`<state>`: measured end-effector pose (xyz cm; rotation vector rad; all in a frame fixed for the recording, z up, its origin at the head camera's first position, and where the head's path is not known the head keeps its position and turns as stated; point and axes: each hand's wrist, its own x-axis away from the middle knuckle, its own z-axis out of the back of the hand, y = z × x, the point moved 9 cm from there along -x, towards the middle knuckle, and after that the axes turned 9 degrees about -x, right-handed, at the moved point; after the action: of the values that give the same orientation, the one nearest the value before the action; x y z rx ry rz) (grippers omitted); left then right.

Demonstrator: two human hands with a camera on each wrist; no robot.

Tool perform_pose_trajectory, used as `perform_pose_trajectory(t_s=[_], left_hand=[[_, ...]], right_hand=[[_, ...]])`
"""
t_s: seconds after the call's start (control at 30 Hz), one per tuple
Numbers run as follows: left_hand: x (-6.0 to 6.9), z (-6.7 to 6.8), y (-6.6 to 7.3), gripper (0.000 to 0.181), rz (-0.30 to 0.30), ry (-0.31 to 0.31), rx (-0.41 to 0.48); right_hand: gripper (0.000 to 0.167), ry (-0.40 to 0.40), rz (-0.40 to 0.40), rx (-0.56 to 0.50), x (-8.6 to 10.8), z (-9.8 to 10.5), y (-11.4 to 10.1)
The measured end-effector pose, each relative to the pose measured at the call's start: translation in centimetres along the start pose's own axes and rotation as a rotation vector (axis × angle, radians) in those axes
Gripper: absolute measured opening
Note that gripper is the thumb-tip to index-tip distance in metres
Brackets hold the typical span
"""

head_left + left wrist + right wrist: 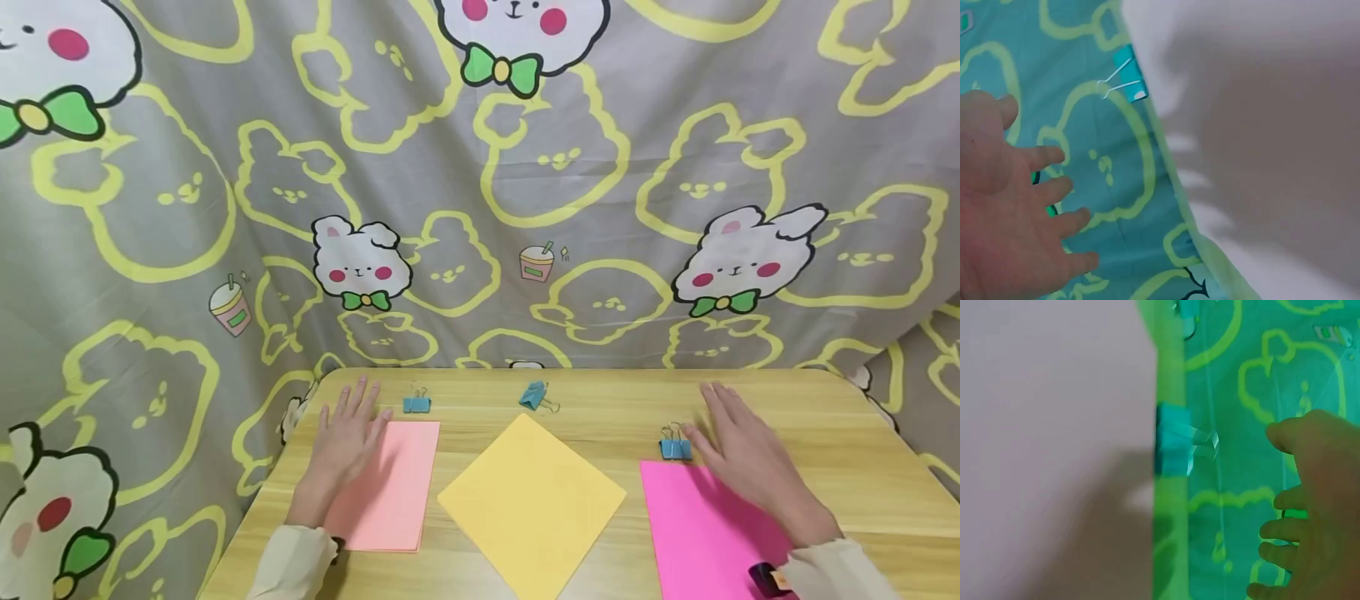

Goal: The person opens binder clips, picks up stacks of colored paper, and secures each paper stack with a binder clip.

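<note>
My left hand [343, 442], fingers straight and slightly spread, is over the left side of a stack of light pink paper [401, 492]. Just right of its fingertips stands a blue binder clip [417, 405], also in the left wrist view. My right hand [742, 454] extends flat above bright pink paper [686, 525], its thumb close to a second blue binder clip [675, 450]. Neither hand holds anything. Between them a yellow square sheet [532, 500] lies with one corner pointing away. A third blue binder clip [534, 395] lies tilted beyond that corner.
The light wooden table [600, 400] has rounded far corners. A grey curtain [465, 183] with yellow outlines and white cartoon animals hangs behind it and along the left side. Dark bands show at both wrists.
</note>
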<state>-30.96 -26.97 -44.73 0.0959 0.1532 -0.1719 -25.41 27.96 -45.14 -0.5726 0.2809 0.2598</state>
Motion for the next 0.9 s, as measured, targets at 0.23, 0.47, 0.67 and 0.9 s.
perform_pose_trajectory(t_s=[0.23, 0.47, 0.67, 0.9], left_hand=[[0.3, -0.7, -0.8, 0.069, 0.037, -0.088, 0.147], [1.8, -1.5, -3.2, 0.078, 0.136, -0.178, 0.306], [4.5, -1.2, -6.0, 0.083, 0.315, -0.331, 0.407], [5.6, -1.0, -7.0, 0.065, 0.405, -0.381, 0.287]], right_hand=[[0.07, 0.024, 0.029, -0.211, -3.0, -1.3, -3.4], [0.061, 0.073, 0.162, -0.267, -6.6, -4.0, -9.1], [0.064, 0.011, 0.188, -0.366, -9.1, -8.4, -14.4], [0.065, -0.021, 0.213, -0.436, -11.6, -12.6, -18.6]])
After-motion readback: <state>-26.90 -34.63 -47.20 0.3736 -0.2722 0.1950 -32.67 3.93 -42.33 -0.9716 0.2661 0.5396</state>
